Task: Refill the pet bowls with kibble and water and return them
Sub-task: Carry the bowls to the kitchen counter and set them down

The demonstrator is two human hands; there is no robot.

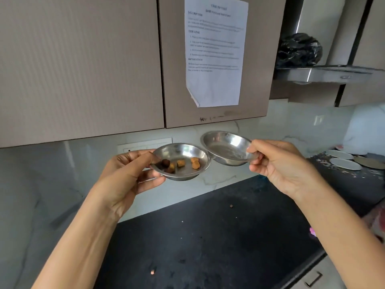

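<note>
A person's left hand (127,174) pinches the rim of a steel kibble bowl (180,161), fingers (153,180) beneath and thumb on top; a few kibble pieces (180,163) lie inside. At its two o'clock, rims nearly touching, the right hand (279,163) pinches a water bowl (227,148) holding little, if anything. Both hang above the dark counter (208,236). Refilling looks barely begun; the return remains.

- A left hand (133,174) is pinching the rim of a small steel bowl (183,163) holding a few brown kibble pieces (180,163).
- A right hand (279,163) is gripping a second steel bowl (227,148), tilted, its rim just beside the first.
- Both are hovering above a black counter (218,236).
- A printed sheet (214,51) is hanging on a cabinet door (173,80).
</note>
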